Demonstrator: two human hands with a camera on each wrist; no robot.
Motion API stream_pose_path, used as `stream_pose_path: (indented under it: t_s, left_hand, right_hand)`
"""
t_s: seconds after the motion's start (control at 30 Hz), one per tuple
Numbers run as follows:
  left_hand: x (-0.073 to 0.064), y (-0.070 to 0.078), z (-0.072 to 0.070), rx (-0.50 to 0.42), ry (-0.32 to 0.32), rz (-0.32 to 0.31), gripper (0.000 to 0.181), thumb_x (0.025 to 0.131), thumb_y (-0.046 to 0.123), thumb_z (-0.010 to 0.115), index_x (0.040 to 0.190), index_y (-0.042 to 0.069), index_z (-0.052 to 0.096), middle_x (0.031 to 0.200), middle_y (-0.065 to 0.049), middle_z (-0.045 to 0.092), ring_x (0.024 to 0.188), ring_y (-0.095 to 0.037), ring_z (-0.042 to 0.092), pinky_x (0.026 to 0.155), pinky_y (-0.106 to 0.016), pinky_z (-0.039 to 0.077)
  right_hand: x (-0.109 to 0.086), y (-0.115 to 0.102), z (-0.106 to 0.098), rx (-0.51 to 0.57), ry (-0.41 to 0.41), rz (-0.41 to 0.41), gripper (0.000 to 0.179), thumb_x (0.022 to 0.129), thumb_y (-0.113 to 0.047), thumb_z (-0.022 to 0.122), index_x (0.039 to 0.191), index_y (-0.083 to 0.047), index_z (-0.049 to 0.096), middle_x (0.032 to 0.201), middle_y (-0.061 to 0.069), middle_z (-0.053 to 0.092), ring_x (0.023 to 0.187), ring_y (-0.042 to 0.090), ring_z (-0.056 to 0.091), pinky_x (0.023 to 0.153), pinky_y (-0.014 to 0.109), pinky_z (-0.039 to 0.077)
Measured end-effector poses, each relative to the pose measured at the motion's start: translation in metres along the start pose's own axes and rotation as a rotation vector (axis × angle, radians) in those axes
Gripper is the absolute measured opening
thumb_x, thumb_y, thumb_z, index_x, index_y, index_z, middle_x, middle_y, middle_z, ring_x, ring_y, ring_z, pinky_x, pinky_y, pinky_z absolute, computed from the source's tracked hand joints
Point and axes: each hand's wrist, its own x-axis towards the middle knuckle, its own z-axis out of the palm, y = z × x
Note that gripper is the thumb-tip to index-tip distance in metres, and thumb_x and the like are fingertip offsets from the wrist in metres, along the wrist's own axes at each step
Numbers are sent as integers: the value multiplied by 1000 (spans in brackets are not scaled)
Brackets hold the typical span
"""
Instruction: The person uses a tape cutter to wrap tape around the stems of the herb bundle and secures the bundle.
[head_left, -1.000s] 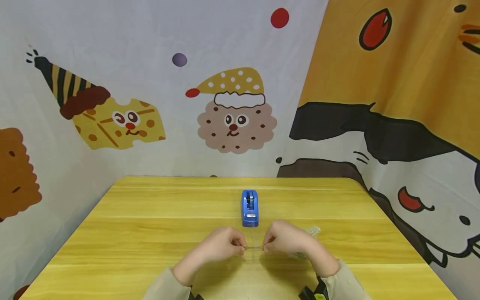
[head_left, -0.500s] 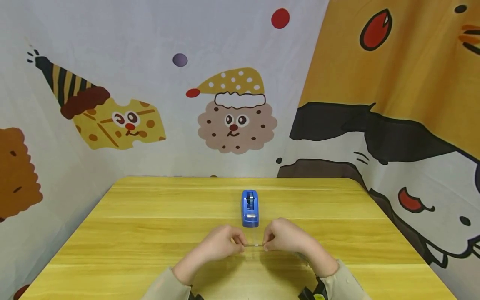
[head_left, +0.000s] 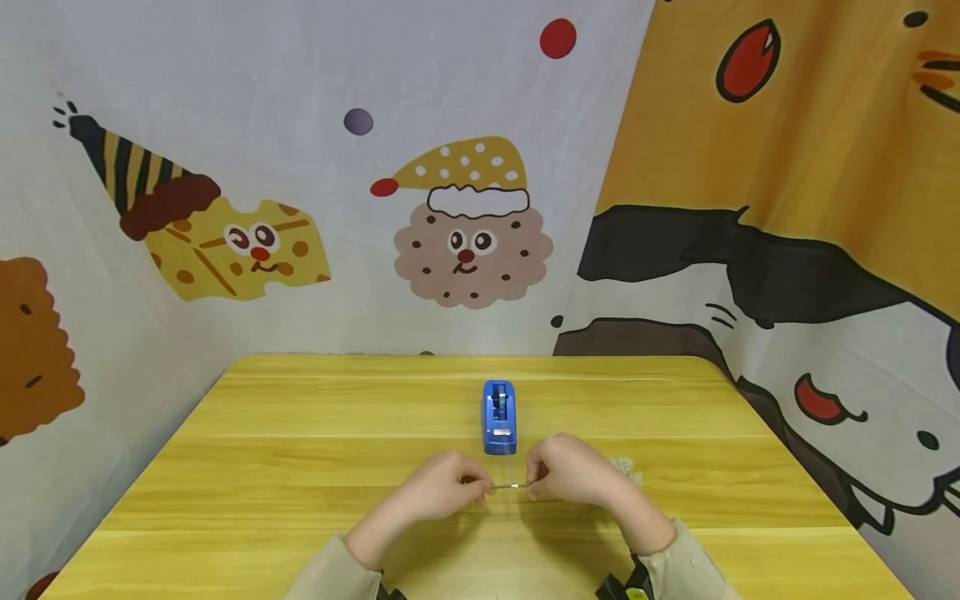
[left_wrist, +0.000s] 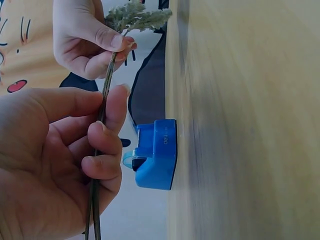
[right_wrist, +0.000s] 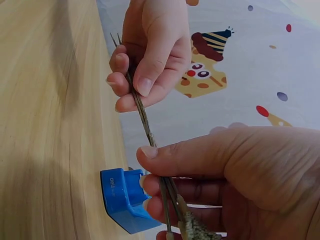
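A few thin dried-flower stems (head_left: 508,486) stretch between the two hands above the table. My left hand (head_left: 444,487) holds their lower part; in the left wrist view its fingers curl round the stems (left_wrist: 98,137). Nearer the flower heads, my right hand (head_left: 573,473) pinches the stems between thumb and fingers. The pale, fluffy flower heads (left_wrist: 137,17) stick out beyond the right hand, which partly hides them in the head view. Between the hands, a small shiny patch (right_wrist: 151,136) on the stems looks like clear tape. A blue tape dispenser (head_left: 499,417) stands just beyond the hands.
The wooden table (head_left: 337,417) has a light yellow grain. Behind it hangs a cartoon-printed cloth (head_left: 300,83). The tape roll (left_wrist: 134,161) sits in the dispenser's top. Dark wrist mounts (head_left: 626,587) show at the sleeves.
Both hands have shifted slightly away from the body with the stems, toward the dispenser. The flower heads behind the right wrist dropped from sight half a second ago and show again now.
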Motion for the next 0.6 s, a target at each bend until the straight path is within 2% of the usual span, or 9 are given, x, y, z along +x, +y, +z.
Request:
stream_pose_path:
  t_s: [0.13, 0.37, 0.6]
  left_hand:
    - [0, 0, 0, 9, 2, 5, 12, 90, 10, 63, 90, 6, 75, 72, 1, 68, 49, -2, 42, 44, -18, 35]
    - [0, 0, 0, 21, 12, -6, 11, 89, 9, 65, 91, 6, 75, 73, 4, 68, 55, -3, 48, 49, -21, 41]
    - [0, -1, 0, 37, 46, -18, 9, 85, 9, 69, 90, 8, 76, 77, 8, 69, 62, -3, 55, 55, -22, 47]
  right_hand:
    - [0, 1, 2, -25, -13, -11, 18, 76, -12, 78, 69, -20, 64, 66, -15, 56, 60, 3, 51, 59, 24, 46]
    - [0, 0, 2, -31, -49, -39, 5, 84, -16, 73, 80, -13, 75, 76, -14, 66, 67, 0, 56, 64, 24, 50]
    - [1, -1, 3, -53, -33, -30, 5, 83, -16, 74, 79, -16, 76, 75, -14, 66, 63, -1, 55, 61, 22, 49]
